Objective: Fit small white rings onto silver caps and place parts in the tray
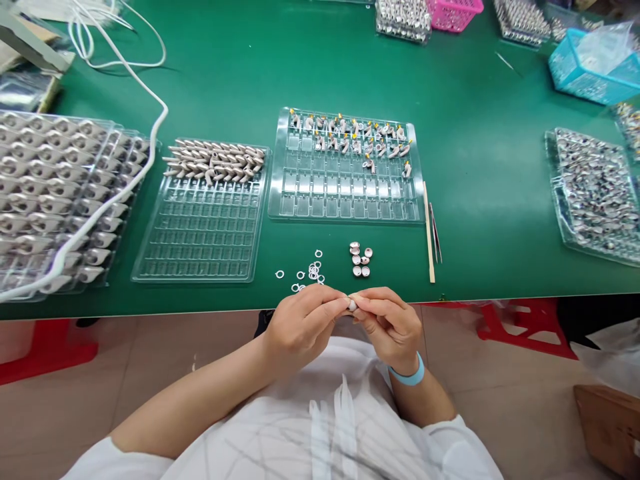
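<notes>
My left hand point(307, 322) and my right hand point(389, 323) meet in front of my body at the table's near edge. Both are closed, pinching a small whitish metallic part point(352, 305) between the fingertips; its exact kind is mostly hidden. Just beyond my left hand lie several white tabbed rings point(313, 271), some heaped together. Past the fingertips sits a little group of round metal caps point(361, 260). Farther back, a clear compartment tray point(345, 193) holds small curved metal parts with yellow tips point(345, 143) in its far rows.
A wooden stick point(429, 233) and tweezers point(435, 232) lie right of the tray. Left stand a tray of slanted metal parts point(215, 162) and a larger filled tray point(45, 180), crossed by a white cable point(117, 197). Rightward are a filled tray point(597, 193) and a blue basket point(580, 77).
</notes>
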`<state>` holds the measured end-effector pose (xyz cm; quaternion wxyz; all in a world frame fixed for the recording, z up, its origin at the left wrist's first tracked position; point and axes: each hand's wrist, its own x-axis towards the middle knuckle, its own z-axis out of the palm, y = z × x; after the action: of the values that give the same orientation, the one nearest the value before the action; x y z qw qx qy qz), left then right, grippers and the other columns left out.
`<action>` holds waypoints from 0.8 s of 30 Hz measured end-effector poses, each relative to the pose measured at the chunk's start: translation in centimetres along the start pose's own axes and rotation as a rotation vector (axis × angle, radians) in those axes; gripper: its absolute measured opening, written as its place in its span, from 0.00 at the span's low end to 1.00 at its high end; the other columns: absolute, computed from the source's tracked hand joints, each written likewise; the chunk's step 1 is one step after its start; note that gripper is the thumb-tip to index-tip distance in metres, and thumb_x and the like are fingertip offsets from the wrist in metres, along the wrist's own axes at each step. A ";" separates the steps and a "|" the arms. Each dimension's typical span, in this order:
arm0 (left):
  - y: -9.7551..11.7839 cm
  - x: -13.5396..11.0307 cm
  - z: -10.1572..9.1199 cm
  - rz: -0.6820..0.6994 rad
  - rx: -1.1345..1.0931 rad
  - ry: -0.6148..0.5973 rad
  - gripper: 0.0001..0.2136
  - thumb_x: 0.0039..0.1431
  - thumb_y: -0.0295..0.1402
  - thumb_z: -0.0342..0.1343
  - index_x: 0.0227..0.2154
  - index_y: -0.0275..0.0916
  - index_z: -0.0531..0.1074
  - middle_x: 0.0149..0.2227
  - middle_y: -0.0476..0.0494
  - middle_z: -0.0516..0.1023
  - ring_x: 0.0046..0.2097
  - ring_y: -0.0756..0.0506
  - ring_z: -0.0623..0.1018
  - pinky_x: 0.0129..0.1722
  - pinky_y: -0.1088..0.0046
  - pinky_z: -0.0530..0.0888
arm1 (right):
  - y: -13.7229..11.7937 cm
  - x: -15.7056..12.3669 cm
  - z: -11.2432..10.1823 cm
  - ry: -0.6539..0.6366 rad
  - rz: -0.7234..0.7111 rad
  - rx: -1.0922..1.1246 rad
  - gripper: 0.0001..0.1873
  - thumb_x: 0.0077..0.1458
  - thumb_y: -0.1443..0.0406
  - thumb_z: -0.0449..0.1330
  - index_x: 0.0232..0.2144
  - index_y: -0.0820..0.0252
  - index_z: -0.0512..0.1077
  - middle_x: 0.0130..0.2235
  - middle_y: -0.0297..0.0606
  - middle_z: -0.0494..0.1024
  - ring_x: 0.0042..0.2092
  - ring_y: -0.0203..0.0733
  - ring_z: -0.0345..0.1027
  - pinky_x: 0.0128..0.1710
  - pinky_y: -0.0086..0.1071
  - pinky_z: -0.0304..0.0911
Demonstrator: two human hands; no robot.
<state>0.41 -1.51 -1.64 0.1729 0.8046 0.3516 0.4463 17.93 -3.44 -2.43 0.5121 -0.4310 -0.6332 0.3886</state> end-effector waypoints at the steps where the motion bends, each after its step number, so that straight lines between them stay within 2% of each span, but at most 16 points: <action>1: 0.0 0.1 0.0 -0.012 -0.014 0.003 0.13 0.56 0.18 0.53 0.43 0.35 0.69 0.35 0.41 0.78 0.35 0.48 0.77 0.33 0.73 0.75 | -0.1 0.0 0.1 0.004 -0.004 -0.016 0.18 0.53 0.75 0.59 0.44 0.51 0.74 0.41 0.39 0.76 0.36 0.37 0.74 0.30 0.29 0.75; 6: -0.2 0.5 0.1 -0.029 -0.048 -0.009 0.20 0.58 0.18 0.51 0.52 0.37 0.65 0.35 0.43 0.78 0.36 0.49 0.76 0.33 0.73 0.75 | -0.5 0.3 0.2 0.021 -0.058 -0.130 0.17 0.54 0.74 0.58 0.44 0.53 0.73 0.40 0.40 0.77 0.36 0.37 0.74 0.29 0.30 0.75; 9: -0.4 0.6 0.3 -0.030 -0.051 -0.023 0.20 0.58 0.19 0.50 0.52 0.40 0.66 0.35 0.43 0.78 0.35 0.49 0.76 0.31 0.74 0.74 | -0.9 0.8 0.1 0.026 -0.089 -0.184 0.16 0.54 0.74 0.58 0.43 0.53 0.73 0.38 0.39 0.78 0.36 0.38 0.74 0.31 0.31 0.75; 14: -0.6 0.7 0.6 -0.006 -0.054 0.002 0.21 0.56 0.17 0.52 0.52 0.38 0.66 0.35 0.42 0.77 0.35 0.48 0.75 0.31 0.74 0.74 | -1.1 1.5 -0.2 0.021 -0.110 -0.187 0.17 0.53 0.75 0.59 0.43 0.54 0.73 0.35 0.37 0.78 0.35 0.37 0.73 0.32 0.31 0.75; 20: -0.7 0.6 0.9 -0.042 -0.023 0.026 0.14 0.58 0.20 0.52 0.47 0.36 0.68 0.36 0.41 0.76 0.36 0.48 0.75 0.34 0.73 0.75 | -1.0 1.2 0.0 0.051 0.029 -0.121 0.10 0.52 0.72 0.61 0.38 0.56 0.73 0.35 0.37 0.79 0.33 0.37 0.74 0.32 0.30 0.74; 24: -0.6 0.5 1.1 -0.081 -0.016 0.018 0.11 0.57 0.20 0.52 0.43 0.35 0.69 0.35 0.42 0.76 0.35 0.49 0.75 0.34 0.74 0.75 | -1.1 1.3 -0.3 0.012 0.158 -0.056 0.10 0.53 0.69 0.62 0.39 0.57 0.71 0.36 0.37 0.78 0.32 0.35 0.73 0.33 0.30 0.73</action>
<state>1.26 -0.69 -2.22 0.1941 0.7843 0.3817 0.4489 17.90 -2.59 -1.01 0.4713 -0.4959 -0.6049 0.4076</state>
